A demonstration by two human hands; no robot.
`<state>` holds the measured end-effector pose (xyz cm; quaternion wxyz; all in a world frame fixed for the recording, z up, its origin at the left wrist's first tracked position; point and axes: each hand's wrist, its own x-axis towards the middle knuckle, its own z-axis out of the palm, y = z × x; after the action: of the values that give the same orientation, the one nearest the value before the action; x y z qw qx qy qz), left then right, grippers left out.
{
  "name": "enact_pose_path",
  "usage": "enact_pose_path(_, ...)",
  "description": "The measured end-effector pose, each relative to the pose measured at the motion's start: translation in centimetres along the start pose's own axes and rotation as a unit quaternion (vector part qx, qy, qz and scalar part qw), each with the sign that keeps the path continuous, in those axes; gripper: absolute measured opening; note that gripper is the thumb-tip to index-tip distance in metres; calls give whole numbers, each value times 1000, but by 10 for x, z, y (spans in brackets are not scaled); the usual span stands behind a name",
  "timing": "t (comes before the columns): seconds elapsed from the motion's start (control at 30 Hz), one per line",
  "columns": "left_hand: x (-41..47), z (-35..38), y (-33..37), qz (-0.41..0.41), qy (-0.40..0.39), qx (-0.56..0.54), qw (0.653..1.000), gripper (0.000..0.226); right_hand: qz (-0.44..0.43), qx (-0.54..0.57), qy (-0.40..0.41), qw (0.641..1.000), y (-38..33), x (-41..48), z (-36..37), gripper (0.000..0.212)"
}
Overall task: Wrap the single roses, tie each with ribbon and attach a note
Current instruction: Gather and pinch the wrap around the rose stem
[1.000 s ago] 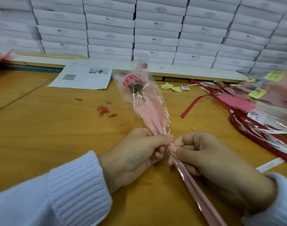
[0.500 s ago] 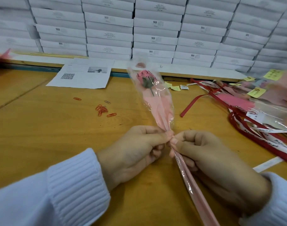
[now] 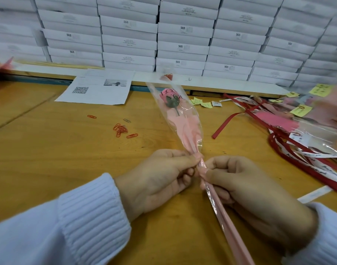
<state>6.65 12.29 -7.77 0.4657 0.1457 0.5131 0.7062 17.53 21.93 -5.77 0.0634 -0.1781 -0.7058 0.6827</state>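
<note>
Because the wrap [image 3: 184, 129] is thin, slick film over soft pink paper, it looks light and easily crushed, so it is best held at its gathered neck. Left hand [image 3: 160, 180] and right hand [image 3: 249, 192] both pinch that neck, thumbs against curled fingers. The rose [image 3: 171, 101] lies beyond the fingertips.

The wrapped rose [image 3: 180, 121] runs out through the bottom edge of the frame, and its stem is hidden where the left hand [image 3: 160, 178] and right hand [image 3: 249, 192] pinch it. At the right edge the pile of wrapped roses [image 3: 316, 123] is smeared and cut off. A pink blur [image 3: 1, 65] at the upper left can't be made out, and the printed sheet [image 3: 98, 90] is too small to read.
</note>
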Motion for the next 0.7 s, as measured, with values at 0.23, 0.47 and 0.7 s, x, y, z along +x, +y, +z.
enact_pose_path(0.23,-1,2,0,11,3,-37,999,21,-11,0,13,1000,-1,0,1,18)
enact_pose_path(0.47,0,0,1,12,2,-39,999,12,-12,-22,8,1000,3,2,-1,24)
enact_pose_path(0.7,-1,2,2,31,16,-3,999,16,-21,-32,9,999,6,3,1,22)
